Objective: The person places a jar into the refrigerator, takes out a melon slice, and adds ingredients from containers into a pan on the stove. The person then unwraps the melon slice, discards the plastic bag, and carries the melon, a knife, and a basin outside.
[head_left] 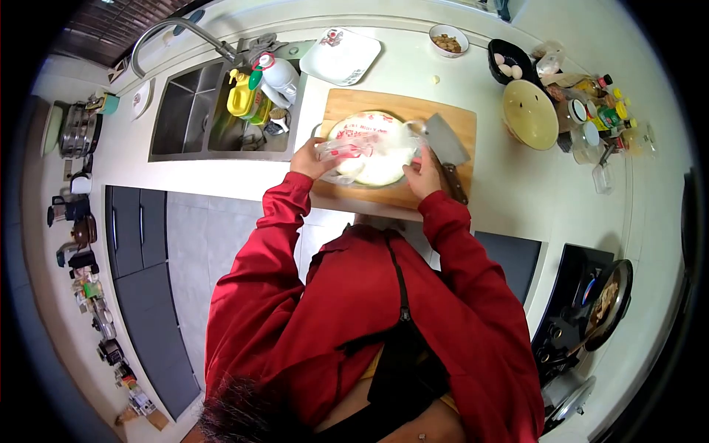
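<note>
My left hand [310, 160] pinches the left side of a clear plastic bag [353, 149] with red printing. The fingers of my right hand [423, 174] are closed on the bag's right side. Under the bag lies a round, pale, flat thing [380, 174]; part of it is covered, and I cannot tell exactly what it is. It rests on a wooden cutting board [354, 193]. Just right of my right hand, a cleaver [443, 139] lies on the board with its dark handle pointing towards me.
A white rectangular plate [341, 56] stands behind the board. To the left is a double sink [185, 111] with bottles. A small bowl [448, 41], a black egg container [509, 59], a cream bowl [530, 114] and several jars line the right. A pan [613, 303] sits on the stove.
</note>
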Motion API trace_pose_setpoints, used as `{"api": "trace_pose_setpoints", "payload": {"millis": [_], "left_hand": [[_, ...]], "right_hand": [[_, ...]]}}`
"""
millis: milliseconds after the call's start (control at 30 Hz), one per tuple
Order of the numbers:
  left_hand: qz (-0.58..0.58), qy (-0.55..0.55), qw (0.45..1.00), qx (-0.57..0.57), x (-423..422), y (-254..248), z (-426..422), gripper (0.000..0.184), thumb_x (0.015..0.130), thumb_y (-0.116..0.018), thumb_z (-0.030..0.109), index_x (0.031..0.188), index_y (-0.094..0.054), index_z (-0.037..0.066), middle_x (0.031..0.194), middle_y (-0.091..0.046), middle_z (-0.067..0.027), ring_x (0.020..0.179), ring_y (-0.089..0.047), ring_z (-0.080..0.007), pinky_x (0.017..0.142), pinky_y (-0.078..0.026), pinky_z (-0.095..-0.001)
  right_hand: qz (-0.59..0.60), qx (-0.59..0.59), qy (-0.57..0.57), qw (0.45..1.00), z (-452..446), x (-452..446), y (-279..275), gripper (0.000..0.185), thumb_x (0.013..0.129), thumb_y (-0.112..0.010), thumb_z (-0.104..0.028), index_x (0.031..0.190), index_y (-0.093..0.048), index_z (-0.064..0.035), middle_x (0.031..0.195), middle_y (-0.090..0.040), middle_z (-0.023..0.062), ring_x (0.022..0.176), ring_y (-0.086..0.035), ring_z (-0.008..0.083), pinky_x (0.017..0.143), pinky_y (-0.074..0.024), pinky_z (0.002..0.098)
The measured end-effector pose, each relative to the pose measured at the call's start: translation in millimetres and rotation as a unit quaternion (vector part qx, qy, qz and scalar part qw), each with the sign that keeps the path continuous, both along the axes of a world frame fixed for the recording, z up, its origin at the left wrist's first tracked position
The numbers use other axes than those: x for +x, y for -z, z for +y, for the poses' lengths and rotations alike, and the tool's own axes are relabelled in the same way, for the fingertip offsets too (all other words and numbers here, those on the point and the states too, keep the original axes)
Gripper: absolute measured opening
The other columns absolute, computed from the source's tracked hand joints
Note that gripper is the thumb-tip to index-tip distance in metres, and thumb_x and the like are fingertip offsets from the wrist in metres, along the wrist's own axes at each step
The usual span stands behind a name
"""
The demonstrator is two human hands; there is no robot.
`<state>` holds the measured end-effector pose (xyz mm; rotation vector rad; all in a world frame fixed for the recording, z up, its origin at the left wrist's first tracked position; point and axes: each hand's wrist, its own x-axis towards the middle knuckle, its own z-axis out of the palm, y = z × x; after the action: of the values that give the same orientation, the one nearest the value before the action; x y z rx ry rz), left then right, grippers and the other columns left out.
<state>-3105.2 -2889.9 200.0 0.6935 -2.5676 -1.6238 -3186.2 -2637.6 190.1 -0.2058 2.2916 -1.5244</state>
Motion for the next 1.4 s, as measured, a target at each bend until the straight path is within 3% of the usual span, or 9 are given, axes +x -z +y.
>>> {"api": "trace_pose_setpoints", "payload": {"millis": [67,133,267,333,833,1033,1133,1200,1400], "left_hand": [[-0.054,-0.022,0.987,-0.149,-6,7,-12,0.051,0.06,-0.07,0.033,0.098,-0.055,0.001,0.074,-0.06,-0.0133,0.069,-0.058,-0.0181,0.064,-0.045,-0.0257],[0.001,-0.04,0.992,-0.118,-13,19,-17,0.045,0.062,-0.068,0.032,0.097,-0.058,0.005,0.074,-0.06,-0.0153,0.068,-0.058,-0.0218,0.064,-0.046,-0.0283],[0.13,0.008,0.99,-0.061,-38,64,-20,0.049,0.066,-0.063,0.031,0.106,-0.053,0.004,0.075,-0.057,-0.0175,0.066,-0.056,-0.027,0.062,-0.045,-0.0328],[0.06,0.055,0.981,-0.174,-38,42,-12,0.053,0.067,-0.062,0.032,0.111,-0.05,0.006,0.084,-0.055,-0.0201,0.076,-0.054,-0.0282,0.066,-0.044,-0.0319],[0.061,0.115,0.989,0.064,-50,68,-31,0.048,0.07,-0.058,0.029,0.108,-0.047,0.003,0.1,-0.051,-0.0229,0.094,-0.049,-0.0345,0.079,-0.039,-0.0358],[0.001,0.098,0.99,0.104,-58,39,-38,0.046,0.074,-0.056,0.031,0.109,-0.046,0.003,0.094,-0.056,-0.0157,0.087,-0.054,-0.0239,0.074,-0.042,-0.0325],[-0.021,0.098,0.95,0.297,-67,49,-43,0.044,0.077,-0.054,0.029,0.111,-0.046,0.003,0.093,-0.057,-0.0102,0.088,-0.053,-0.0177,0.072,-0.044,-0.0296],[-0.046,0.149,0.83,0.536,-74,64,-44,0.045,0.08,-0.052,0.029,0.115,-0.043,0.002,0.1,-0.054,-0.0092,0.091,-0.053,-0.018,0.074,-0.045,-0.0286],[-0.137,0.225,0.706,0.658,-70,60,1,0.052,0.085,-0.039,0.039,0.125,-0.032,0.008,0.122,-0.039,-0.0095,0.108,-0.042,-0.02,0.089,-0.036,-0.0306]], "right_hand": [[0.05,0.063,-0.008,0.997,-6,-3,5,0.057,0.069,-0.056,-0.009,0.12,-0.033,-0.0005,0.105,-0.047,0.018,0.085,-0.054,0.0268,0.07,-0.0445,0.0355],[0.257,0.113,-0.01,0.96,-8,-8,36,0.063,0.068,-0.062,-0.017,0.122,-0.032,-0.0033,0.09,-0.051,0.0158,0.073,-0.053,0.0251,0.067,-0.0441,0.0322],[0.256,0.165,0.013,0.952,-9,-16,58,0.058,0.069,-0.062,-0.02,0.118,-0.035,-0.0026,0.086,-0.052,0.0156,0.074,-0.053,0.0271,0.067,-0.0429,0.0337],[0.149,0.064,0.082,0.983,-13,-12,44,0.053,0.069,-0.062,-0.024,0.111,-0.04,-0.0019,0.082,-0.053,0.0142,0.073,-0.053,0.0261,0.066,-0.042,0.0338],[-0.099,-0.194,0.251,0.943,-28,34,45,0.042,0.069,-0.064,-0.019,0.102,-0.051,0.0031,0.092,-0.056,0.0096,0.083,-0.052,0.016,0.073,-0.0411,0.0271],[-0.151,-0.267,0.245,0.92,-38,32,-20,0.053,0.068,-0.066,-0.018,0.109,-0.045,0.0082,0.097,-0.054,0.0112,0.08,-0.052,0.0164,0.068,-0.0414,0.0245],[-0.172,-0.252,0.286,0.908,-29,31,-22,0.056,0.069,-0.065,-0.017,0.113,-0.041,0.0092,0.101,-0.053,0.013,0.081,-0.052,0.015,0.061,-0.0402,0.0204],[-0.163,-0.256,0.3,0.904,-34,35,-57,0.057,0.07,-0.064,-0.018,0.114,-0.04,0.0098,0.102,-0.052,0.0137,0.081,-0.053,0.0141,0.056,-0.038,0.0175],[-0.11,-0.371,0.301,0.871,-33,61,-130,0.041,0.079,-0.055,-0.017,0.111,-0.045,0.0067,0.09,-0.057,0.0076,0.075,-0.053,0.0087,0.064,-0.0414,0.0186]]}}
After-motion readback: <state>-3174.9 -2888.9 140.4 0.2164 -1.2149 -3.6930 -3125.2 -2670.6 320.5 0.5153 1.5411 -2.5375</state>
